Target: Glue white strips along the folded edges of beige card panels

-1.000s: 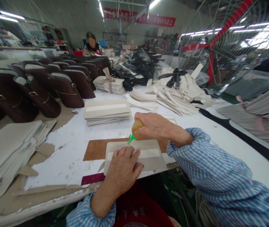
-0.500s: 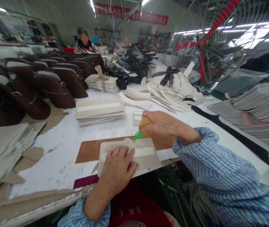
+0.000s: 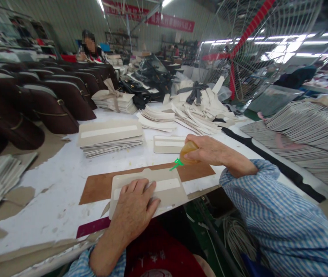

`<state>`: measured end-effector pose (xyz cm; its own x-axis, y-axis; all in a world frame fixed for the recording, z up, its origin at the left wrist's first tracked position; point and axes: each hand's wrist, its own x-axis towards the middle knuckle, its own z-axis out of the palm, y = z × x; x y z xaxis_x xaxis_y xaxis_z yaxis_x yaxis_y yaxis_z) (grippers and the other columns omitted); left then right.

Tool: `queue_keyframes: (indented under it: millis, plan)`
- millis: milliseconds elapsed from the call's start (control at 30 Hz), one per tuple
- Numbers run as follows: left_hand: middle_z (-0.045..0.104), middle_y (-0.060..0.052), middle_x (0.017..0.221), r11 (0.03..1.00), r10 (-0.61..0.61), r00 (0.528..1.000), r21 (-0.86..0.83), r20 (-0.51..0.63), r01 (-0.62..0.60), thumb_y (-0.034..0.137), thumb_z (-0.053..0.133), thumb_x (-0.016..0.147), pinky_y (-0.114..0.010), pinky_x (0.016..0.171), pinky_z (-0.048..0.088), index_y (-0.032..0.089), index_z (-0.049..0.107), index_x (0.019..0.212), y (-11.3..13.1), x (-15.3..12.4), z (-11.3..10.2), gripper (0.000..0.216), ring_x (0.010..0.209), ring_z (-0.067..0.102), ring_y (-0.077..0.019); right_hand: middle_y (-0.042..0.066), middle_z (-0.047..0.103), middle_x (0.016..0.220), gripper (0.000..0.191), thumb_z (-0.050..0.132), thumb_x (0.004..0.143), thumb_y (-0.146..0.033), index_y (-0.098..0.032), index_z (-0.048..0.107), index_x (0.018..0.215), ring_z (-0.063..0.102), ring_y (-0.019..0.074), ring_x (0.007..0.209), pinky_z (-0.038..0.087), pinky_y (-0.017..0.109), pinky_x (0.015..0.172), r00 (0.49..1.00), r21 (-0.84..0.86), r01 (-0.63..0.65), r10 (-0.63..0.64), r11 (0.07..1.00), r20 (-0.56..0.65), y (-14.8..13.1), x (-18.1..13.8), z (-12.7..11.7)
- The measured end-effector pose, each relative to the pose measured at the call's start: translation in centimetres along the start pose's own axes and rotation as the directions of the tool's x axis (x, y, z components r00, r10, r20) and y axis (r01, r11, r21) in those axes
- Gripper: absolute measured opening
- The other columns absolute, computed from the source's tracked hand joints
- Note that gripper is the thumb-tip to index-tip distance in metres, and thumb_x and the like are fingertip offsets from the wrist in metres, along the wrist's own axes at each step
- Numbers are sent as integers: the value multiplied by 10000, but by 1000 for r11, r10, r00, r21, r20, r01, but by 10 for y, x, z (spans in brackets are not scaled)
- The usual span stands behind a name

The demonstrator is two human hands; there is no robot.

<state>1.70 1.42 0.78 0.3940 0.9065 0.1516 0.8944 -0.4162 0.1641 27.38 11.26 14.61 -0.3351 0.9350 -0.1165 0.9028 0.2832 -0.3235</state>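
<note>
the left hand lies flat, fingers spread a little, pressing down on a pale card panel with a white strip along its middle. the panel sits on a brown backing board near the 6 o'clock edge of the white tabletop. the right hand is closed around a small amber squeeze bottle with a green nozzle, whose tip rests at the panel's upper edge, toward 1 o'clock from the left hand.

the panel looks thin, light and fairly stiff, likely to slide on the smooth board, so a flat palm on its near half seems the right hold, clear of the strip and the edge under the nozzle. the bottle looks soft and light, best gripped round its body.

a stack of like panels lies at 11 o'clock, another single panel at 12. dark brown bags stand in rows at 10 o'clock.
</note>
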Motion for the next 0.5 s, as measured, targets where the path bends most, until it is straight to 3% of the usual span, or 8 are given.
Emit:
queue_keyframes:
  millis: [367, 500]
  plan:
    - [611, -112, 1388, 1000, 0, 1000, 13, -1, 0, 365, 570, 989, -533, 1014, 449, 243, 592, 1397, 0, 0, 0, 426, 1266, 523, -326, 19, 637, 785, 254, 640, 781, -427, -235, 555, 924, 569, 216, 733, 355, 331, 626, 994, 77, -99, 102, 992, -48, 30, -4, 6]
    - [617, -109, 1379, 1000, -2, 1000, 19, -4, 2, 359, 579, 983, -529, 1004, 457, 249, 596, 1390, 0, 0, 1, 422, 1253, 535, -321, 13, 646, 785, 266, 643, 797, -457, -238, 565, 925, 580, 219, 746, 373, 328, 640, 993, 200, -94, 105, 975, -46, 32, -6, 17]
